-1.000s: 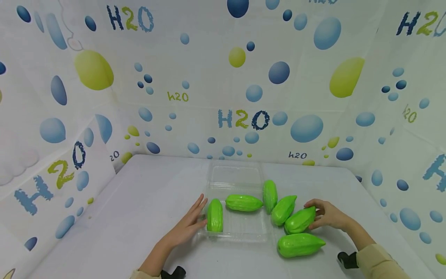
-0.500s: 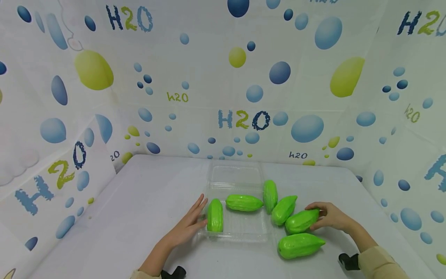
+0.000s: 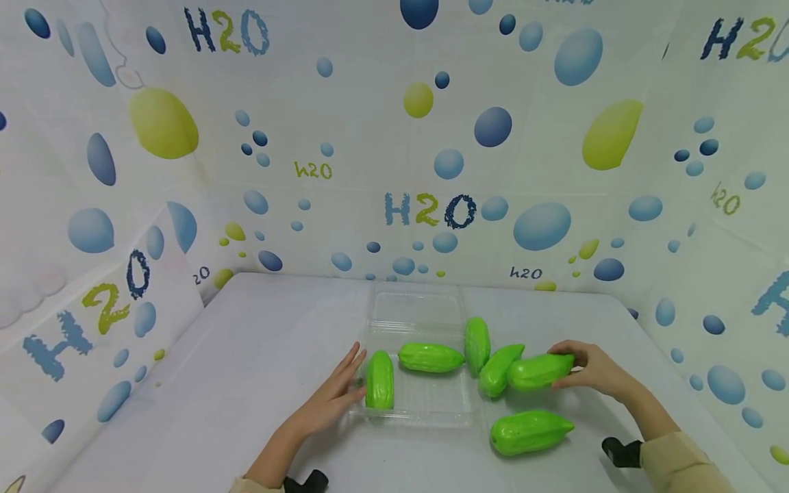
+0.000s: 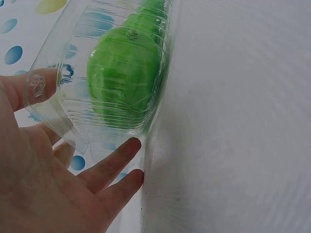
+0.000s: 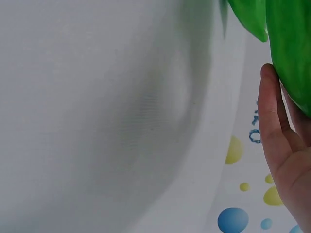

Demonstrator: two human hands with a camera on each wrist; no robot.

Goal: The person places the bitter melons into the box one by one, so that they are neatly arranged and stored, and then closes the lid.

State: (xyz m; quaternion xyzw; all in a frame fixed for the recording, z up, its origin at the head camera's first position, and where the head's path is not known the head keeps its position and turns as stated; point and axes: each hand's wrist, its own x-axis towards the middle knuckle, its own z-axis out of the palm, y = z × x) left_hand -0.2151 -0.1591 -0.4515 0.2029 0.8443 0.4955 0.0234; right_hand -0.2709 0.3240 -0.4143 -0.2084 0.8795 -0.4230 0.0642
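My right hand (image 3: 596,371) holds a green ribbed fruit (image 3: 537,372) by its pointed end, thumb on the near side and fingers on the far side. In the right wrist view that fruit (image 5: 294,53) appears raised off the white surface. A clear plastic container (image 3: 434,396) lies open with its lid folded back. Inside it are one fruit (image 3: 379,381) along the left wall and another lying crosswise (image 3: 430,358) at the back. My left hand (image 3: 327,402) touches the container's left side with fairly straight fingers, its thumb at the near corner; the left wrist view shows the clear rim (image 4: 58,114) against it.
Two more green fruits, one upright (image 3: 477,346) and one slanted (image 3: 499,372), lie right of the container. Another fruit (image 3: 531,433) lies nearer to me. The container's lid (image 3: 416,308) extends toward the back. A patterned curtain (image 3: 370,137) surrounds the white table (image 3: 259,342).
My right hand has lifted the gripped fruit and moved it slightly right and away from me, widening the gap to the near fruit. My left hand and the container have stayed put.
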